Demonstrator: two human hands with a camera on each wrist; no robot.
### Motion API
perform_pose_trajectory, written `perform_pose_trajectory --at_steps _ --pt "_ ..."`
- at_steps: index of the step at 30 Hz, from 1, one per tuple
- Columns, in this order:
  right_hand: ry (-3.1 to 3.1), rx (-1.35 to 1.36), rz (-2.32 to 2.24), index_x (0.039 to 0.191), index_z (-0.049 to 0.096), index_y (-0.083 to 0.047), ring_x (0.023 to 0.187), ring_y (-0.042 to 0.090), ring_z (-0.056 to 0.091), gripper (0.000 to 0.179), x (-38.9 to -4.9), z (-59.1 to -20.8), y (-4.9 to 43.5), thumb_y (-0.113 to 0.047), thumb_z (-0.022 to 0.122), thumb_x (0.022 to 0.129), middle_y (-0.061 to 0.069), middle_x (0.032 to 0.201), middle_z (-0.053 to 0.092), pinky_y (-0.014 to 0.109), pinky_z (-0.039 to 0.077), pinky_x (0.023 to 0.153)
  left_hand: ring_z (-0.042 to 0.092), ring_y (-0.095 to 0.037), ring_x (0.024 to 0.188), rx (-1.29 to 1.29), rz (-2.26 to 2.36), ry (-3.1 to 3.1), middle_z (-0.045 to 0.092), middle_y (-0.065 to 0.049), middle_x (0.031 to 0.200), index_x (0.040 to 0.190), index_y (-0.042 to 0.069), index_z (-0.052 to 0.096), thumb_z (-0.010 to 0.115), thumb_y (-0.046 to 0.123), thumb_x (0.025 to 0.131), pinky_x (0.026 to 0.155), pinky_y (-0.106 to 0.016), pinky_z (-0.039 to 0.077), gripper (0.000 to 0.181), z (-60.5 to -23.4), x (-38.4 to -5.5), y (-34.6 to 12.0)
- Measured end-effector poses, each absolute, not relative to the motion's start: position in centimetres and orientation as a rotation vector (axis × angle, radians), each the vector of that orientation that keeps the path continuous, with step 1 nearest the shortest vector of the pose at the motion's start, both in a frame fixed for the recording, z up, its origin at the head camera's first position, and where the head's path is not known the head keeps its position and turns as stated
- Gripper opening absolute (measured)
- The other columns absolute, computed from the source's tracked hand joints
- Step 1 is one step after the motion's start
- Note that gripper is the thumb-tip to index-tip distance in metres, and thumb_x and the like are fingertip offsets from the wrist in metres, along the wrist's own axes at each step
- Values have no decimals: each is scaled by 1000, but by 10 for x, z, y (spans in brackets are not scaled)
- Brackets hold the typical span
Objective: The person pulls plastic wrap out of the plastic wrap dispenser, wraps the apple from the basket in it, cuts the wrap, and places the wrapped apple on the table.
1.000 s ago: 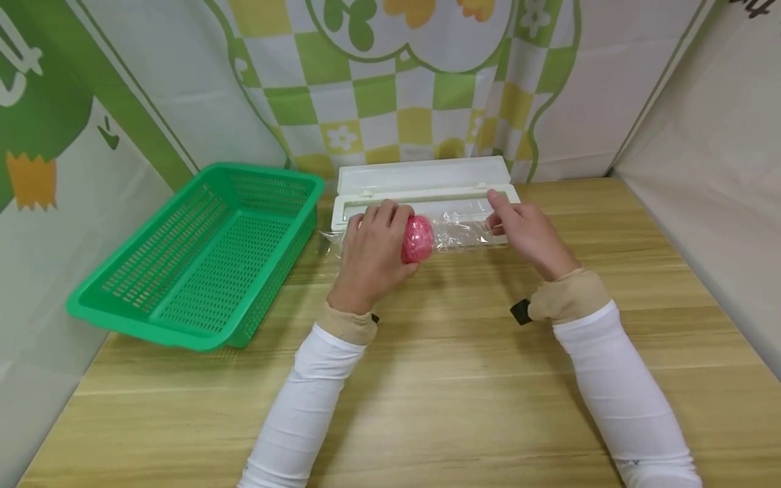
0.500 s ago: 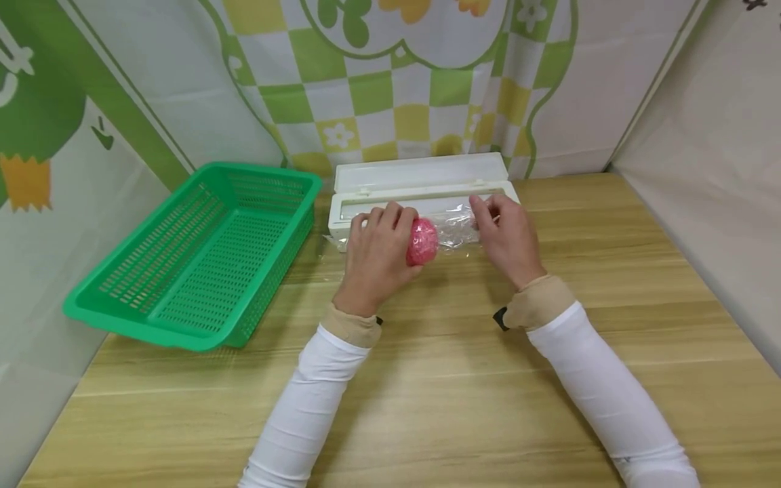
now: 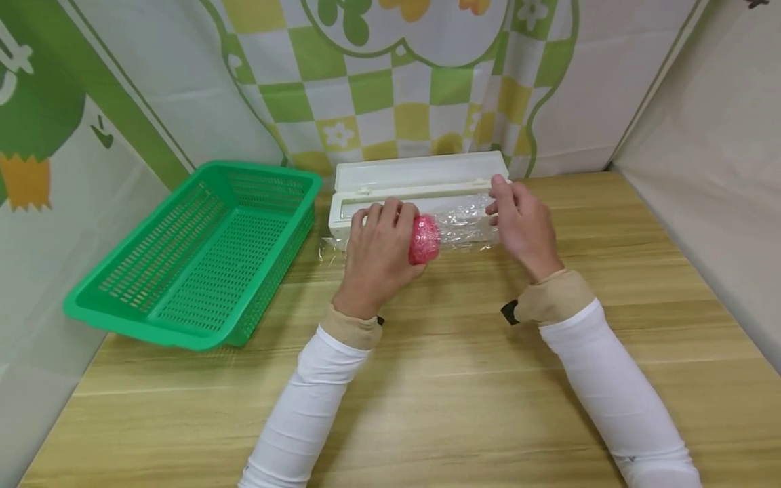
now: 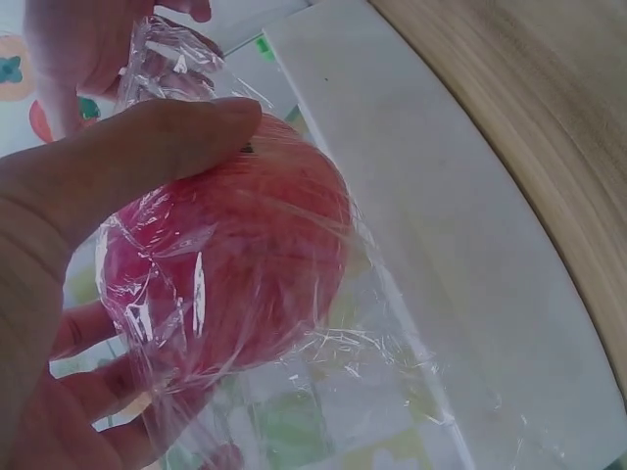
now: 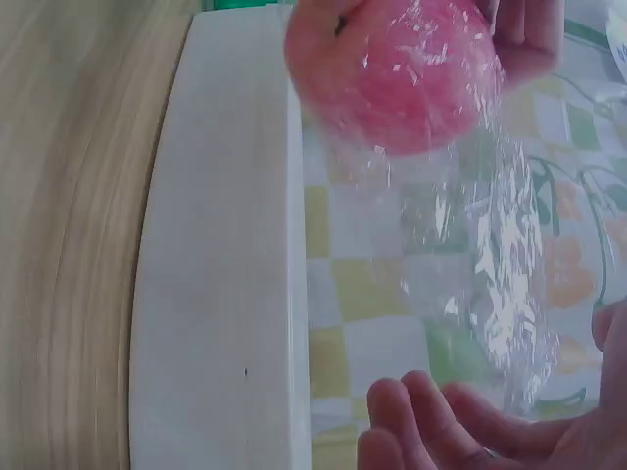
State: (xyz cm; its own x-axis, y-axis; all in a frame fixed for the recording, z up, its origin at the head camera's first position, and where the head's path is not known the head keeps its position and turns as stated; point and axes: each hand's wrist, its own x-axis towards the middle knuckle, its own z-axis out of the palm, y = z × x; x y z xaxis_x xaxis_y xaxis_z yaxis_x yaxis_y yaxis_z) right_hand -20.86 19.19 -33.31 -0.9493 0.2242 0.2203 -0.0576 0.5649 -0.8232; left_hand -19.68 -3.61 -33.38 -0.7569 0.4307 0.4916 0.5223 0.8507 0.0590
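A red apple (image 4: 240,245) in clear plastic wrap is held by my left hand (image 3: 381,247). In the left wrist view the thumb lies over its stem end and the fingers curl beneath. Loose, crinkled plastic wrap (image 5: 490,264) stretches from the apple toward my right hand (image 3: 525,224). The right wrist view shows the right fingers (image 5: 431,421) and thumb spread apart beside the wrap's end. Behind the apple lies a long white cling film box (image 3: 421,177) with its lid raised; both hands partly cover its front.
A green perforated basket (image 3: 195,335) stands on the left of the wood-grain table (image 3: 451,400). A checkered green and yellow cloth (image 3: 372,95) hangs behind the box, and pale cloth walls (image 3: 695,135) bound both sides.
My right hand first came in toward the apple at the wrap, then moved back out to the right, its thumb lifting away from the fingers. My left hand keeps its grip on the apple.
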Motion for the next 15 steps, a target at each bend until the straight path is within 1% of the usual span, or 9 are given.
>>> perform_pose_trajectory --at_steps 2,4,7,10,12,15 --pt "-2505 -100 1311 118 68 -5 88 29 70 67 -208 -333 189 -63 36 108 17 105 73 34 48 73 64 -33 107 -715 -281 -2554 68 -11 121 119 9 61 97 36 71 104 -51 52 66 -334 -196 -35" --pt "-2463 -47 1272 111 69 -3 78 23 65 61 -209 -338 185 -58 43 109 16 96 73 32 47 69 63 -34 104 -737 -312 -2555 70 -12 121 121 7 61 97 32 71 100 -48 54 67 -335 -196 -34" --pt "-2351 35 1180 99 71 -1 66 14 56 49 -213 -348 181 -44 51 110 15 80 71 25 43 62 62 -35 101 -772 -365 -2555 73 -15 120 130 2 60 97 27 71 95 -46 55 74 -337 -195 -33" --pt "-2219 91 1102 85 69 1 58 12 50 43 -217 -355 180 -33 59 109 16 67 65 21 36 57 62 -36 103 -797 -403 -2571 72 -16 123 133 -1 61 95 25 72 95 -46 56 75 -340 -194 -32" --pt "-2151 106 1053 77 65 0 55 12 46 43 -218 -357 180 -31 63 107 14 61 60 19 32 55 62 -36 107 -801 -400 -2580 72 -15 125 130 0 63 94 26 73 98 -46 56 70 -342 -195 -30" --pt "-2087 127 989 71 57 -2 52 15 41 46 -219 -358 183 -30 66 106 13 57 54 20 26 53 64 -35 112 -795 -387 -2584 74 -13 123 121 3 66 94 29 74 102 -47 56 61 -343 -195 -28"
